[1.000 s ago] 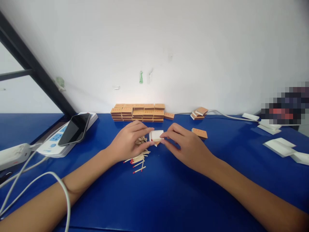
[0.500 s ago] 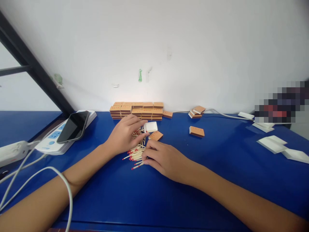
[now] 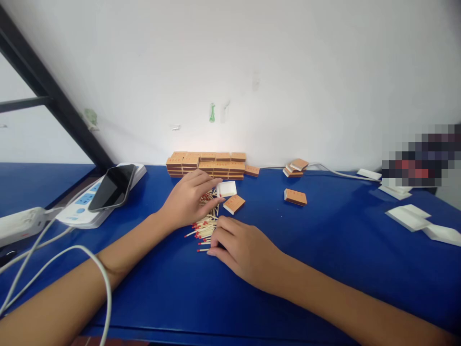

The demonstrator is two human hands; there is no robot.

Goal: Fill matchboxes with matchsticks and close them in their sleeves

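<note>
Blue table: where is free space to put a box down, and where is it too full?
The blue table is bare between the single matchbox and the white trays, and along the near edge before both arms. It is crowded around the matchstick pile, where left hand and right hand work.

Matchbox (image 3: 234, 203) by the right hand (image 3: 245, 247): small printed marks on its brown top, too blurred to read.
Other text: none legible.
</note>
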